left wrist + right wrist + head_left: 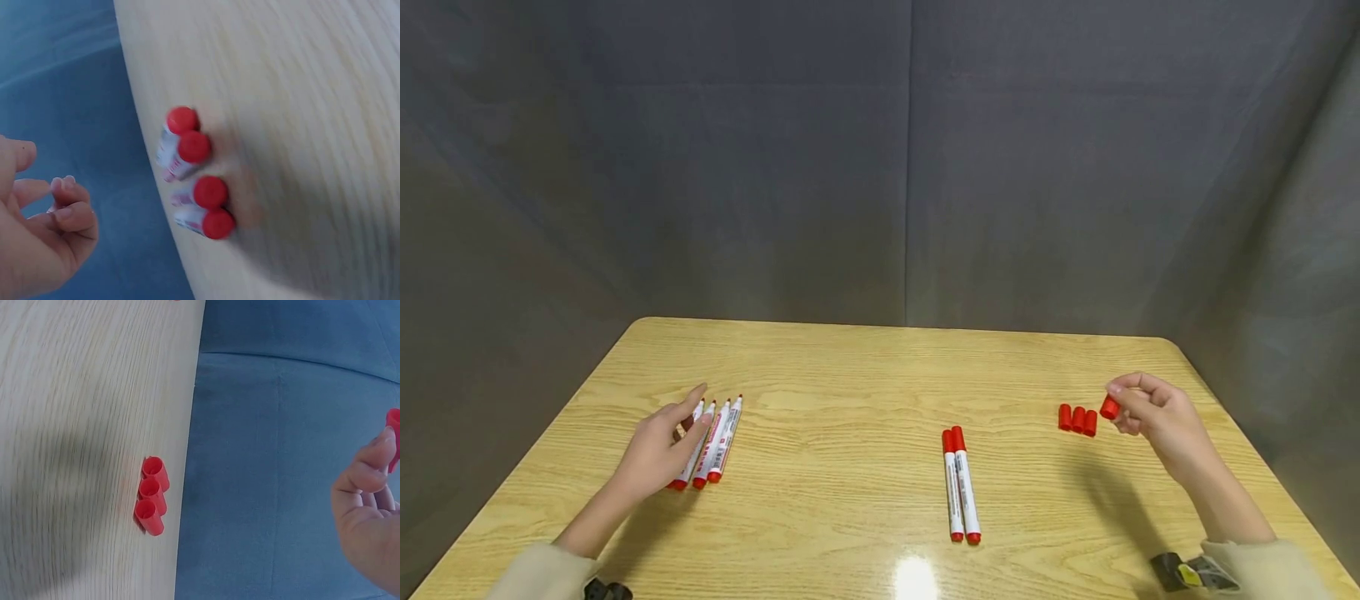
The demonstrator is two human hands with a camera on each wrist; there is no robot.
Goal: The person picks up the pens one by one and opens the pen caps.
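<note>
At the left of the table, my left hand [658, 442] hovers over several uncapped white markers [726, 437] that lie side by side, red tips away from me. Its fingers are loosely bent with nothing between them, and it partly covers the markers in the head view. The left wrist view shows their red end plugs [211, 192] in two pairs. On the right, my right hand [1165, 421] pinches a red marker cap [1109, 407] between thumb and fingers, above the table. Three red caps [1078, 419] lie in a row just left of it, open ends showing in the right wrist view.
Two capped red markers [959, 487] lie together right of the middle of the wooden table [842, 400]. A dark grey curtain [775, 167] hangs behind the table and along both sides.
</note>
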